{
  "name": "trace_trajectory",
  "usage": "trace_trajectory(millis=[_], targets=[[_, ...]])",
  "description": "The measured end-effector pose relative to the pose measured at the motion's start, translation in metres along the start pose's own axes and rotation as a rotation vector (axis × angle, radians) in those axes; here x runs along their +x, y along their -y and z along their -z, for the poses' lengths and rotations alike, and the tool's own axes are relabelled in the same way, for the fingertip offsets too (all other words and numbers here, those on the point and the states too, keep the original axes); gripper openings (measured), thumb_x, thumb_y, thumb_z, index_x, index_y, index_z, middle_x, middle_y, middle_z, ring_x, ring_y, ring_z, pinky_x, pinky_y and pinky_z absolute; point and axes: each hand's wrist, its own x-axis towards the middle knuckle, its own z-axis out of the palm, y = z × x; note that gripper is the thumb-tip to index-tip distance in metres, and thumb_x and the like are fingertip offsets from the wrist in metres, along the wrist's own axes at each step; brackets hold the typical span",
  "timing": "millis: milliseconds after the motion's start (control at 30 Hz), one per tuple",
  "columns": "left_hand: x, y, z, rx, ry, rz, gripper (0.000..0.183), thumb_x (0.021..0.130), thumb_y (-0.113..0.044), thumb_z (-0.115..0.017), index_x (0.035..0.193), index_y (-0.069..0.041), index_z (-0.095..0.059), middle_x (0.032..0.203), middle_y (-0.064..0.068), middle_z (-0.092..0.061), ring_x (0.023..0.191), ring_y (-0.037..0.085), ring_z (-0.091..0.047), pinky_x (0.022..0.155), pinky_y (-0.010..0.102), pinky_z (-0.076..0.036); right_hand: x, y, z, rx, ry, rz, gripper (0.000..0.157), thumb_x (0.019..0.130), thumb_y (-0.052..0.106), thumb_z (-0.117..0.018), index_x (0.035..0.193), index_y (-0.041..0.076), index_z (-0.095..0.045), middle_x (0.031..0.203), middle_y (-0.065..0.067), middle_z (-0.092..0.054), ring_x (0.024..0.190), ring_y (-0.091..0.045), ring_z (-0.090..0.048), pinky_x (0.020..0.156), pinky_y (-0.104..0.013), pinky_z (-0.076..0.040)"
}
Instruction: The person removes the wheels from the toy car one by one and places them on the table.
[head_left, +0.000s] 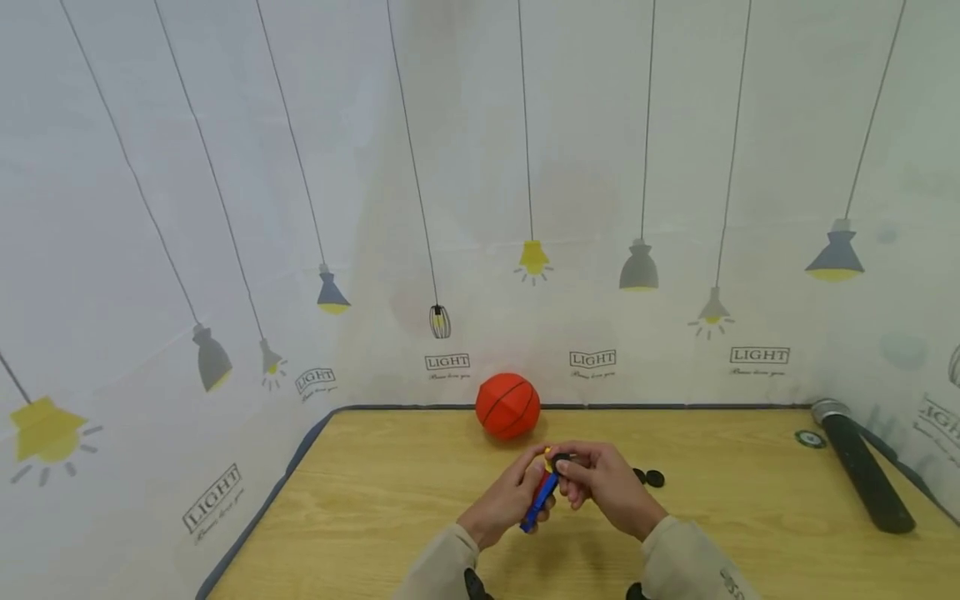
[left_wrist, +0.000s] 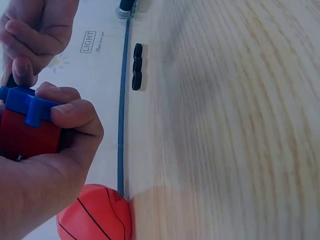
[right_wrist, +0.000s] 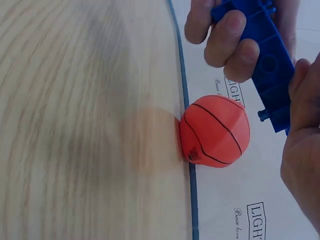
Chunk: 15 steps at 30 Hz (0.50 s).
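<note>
Above the table, my left hand grips a small plastic toy car with a red body, a blue underside and a bit of yellow at its far end. In the right wrist view the blue underside faces the camera, with short pegs along its edges. My right hand pinches a black toy wheel against the far end of the car; whether it sits on a peg is hidden by the fingers. Three loose black wheels lie in a row on the table, beyond my right hand.
A red ball with black lines rests at the table's back edge. On the right lie a black microphone and a small round disc. A white cloth with printed lamps hangs behind and beside the wooden table.
</note>
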Motion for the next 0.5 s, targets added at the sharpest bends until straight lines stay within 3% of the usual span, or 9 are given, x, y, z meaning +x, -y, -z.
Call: trace_trajectory(millis=[200,367,500], targets=[[0.0,-0.002,-0.002,0.004,-0.007,0.007,0.038,0.11,-0.04,-0.027,0.146,-0.03,-0.037,0.087,0.002,-0.054,0.069,0.015,-0.049,0.055,0.025,-0.043,-0.001,0.006,-0.006,-0.148,-0.061,0.018,0.03,0.099,0.014,-0.063,0.12,-0.007,-0.06,0.066,0.002,-0.062,0.053,-0.007,-0.057,0.053,-0.024,-0.055],[0.001,0.001,-0.008,-0.034,-0.026,-0.008,0.035,0.112,-0.035,-0.026,0.144,-0.03,-0.038,0.084,0.004,-0.053,0.065,0.016,-0.048,0.052,0.025,-0.041,0.002,0.004,-0.012,-0.222,-0.165,0.048,0.026,0.095,0.015,-0.069,0.11,-0.006,-0.064,0.06,0.002,-0.058,0.046,-0.008,-0.047,0.045,-0.022,-0.044],[0.002,0.002,-0.011,-0.04,-0.058,-0.012,0.035,0.112,-0.034,-0.026,0.146,-0.029,-0.035,0.082,0.003,-0.052,0.063,0.016,-0.047,0.05,0.026,-0.04,0.003,0.005,-0.015,-0.279,-0.202,0.089,0.023,0.094,0.014,-0.07,0.106,-0.005,-0.066,0.059,0.001,-0.055,0.043,-0.008,-0.042,0.042,-0.022,-0.04]])
